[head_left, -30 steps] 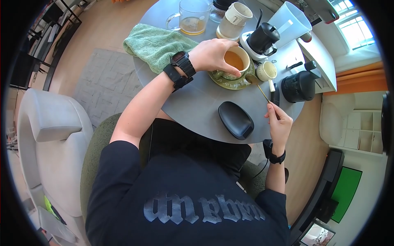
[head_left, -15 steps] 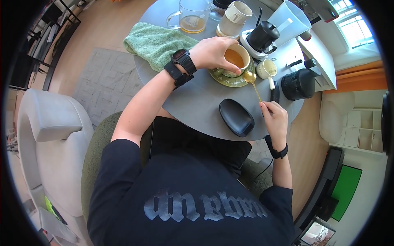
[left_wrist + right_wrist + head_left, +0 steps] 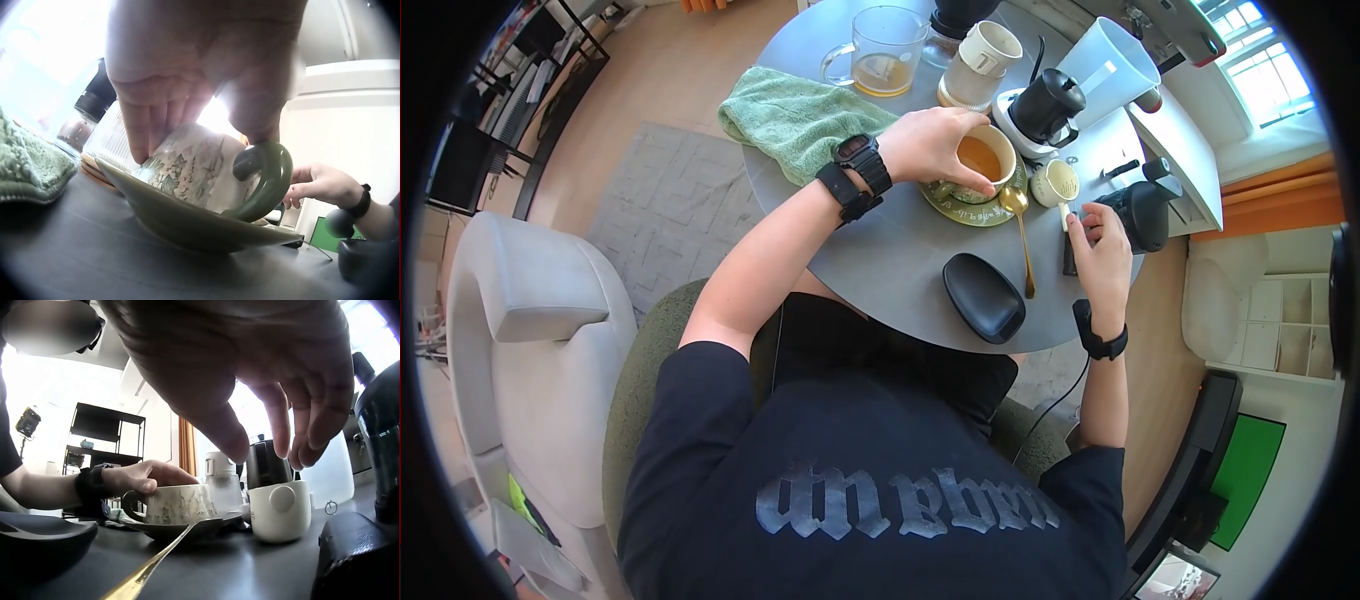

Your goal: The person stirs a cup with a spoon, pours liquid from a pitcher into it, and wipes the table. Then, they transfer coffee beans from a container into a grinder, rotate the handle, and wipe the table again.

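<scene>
My left hand (image 3: 935, 148) grips a floral teacup (image 3: 194, 162) from above, thumb and fingers at its rim. Brown liquid (image 3: 980, 157) fills part of the teacup. Beneath it is a green saucer (image 3: 960, 212), and the cup's green handle (image 3: 275, 187) shows in the left wrist view. A gold spoon (image 3: 1027, 250) leans with its bowl on the saucer's edge and its handle toward the table's near side. Holding nothing, my right hand (image 3: 1106, 255) hovers beside a small cream handled cup (image 3: 281, 512), thumb and fingers apart.
A black oval dish (image 3: 985, 298) lies near the table's front edge. A green towel (image 3: 800, 115), glass mug (image 3: 885, 60) and ribbed cup (image 3: 975, 65) stand leftward and behind. Farther right are a black pitcher (image 3: 1045, 105) and a black grinder-like device (image 3: 1145, 215).
My right hand has let go of the gold spoon, now left against the saucer, and moved right and forward toward the small cream cup. My left hand keeps its grip on the teacup.
</scene>
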Demonstrator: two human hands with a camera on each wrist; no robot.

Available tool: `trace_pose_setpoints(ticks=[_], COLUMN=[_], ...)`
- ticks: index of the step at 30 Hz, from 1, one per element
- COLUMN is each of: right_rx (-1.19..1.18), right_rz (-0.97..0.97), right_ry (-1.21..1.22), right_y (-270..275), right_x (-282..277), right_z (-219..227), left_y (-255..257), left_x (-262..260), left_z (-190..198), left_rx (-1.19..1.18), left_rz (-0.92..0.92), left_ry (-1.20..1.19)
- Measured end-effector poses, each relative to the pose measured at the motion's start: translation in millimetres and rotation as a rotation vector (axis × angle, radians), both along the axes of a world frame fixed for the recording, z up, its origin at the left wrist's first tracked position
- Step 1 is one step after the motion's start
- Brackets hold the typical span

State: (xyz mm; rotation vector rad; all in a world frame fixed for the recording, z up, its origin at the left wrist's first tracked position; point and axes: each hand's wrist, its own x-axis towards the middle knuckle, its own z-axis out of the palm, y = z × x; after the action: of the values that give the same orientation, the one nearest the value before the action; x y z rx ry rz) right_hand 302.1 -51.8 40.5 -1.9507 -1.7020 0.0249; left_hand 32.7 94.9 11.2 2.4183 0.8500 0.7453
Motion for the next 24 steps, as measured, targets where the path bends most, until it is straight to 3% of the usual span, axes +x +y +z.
trace_pose_setpoints(ticks=[4,8,18,24], right_rx=[-0.173,-0.474,-0.655,-0.644], right_rz=[-0.020,0.025,0.069,0.069], right_ry=[0.082,0.526,1.101,1.180], right_y=[16,23,32,31], right_x=[14,17,32,33], right_z=[-21,-26,-28,-30], left_y=[-1,0,-2,-2], left_x=[0,-1,-2,1], left_z=[1,5,8,4], left_rx=[-0.015,-0.025,-0.063,-0.005], left_rz=[0.001,-0.006,-0.009,-0.017], left_ry=[0.004,0.014,0.040,0.001])
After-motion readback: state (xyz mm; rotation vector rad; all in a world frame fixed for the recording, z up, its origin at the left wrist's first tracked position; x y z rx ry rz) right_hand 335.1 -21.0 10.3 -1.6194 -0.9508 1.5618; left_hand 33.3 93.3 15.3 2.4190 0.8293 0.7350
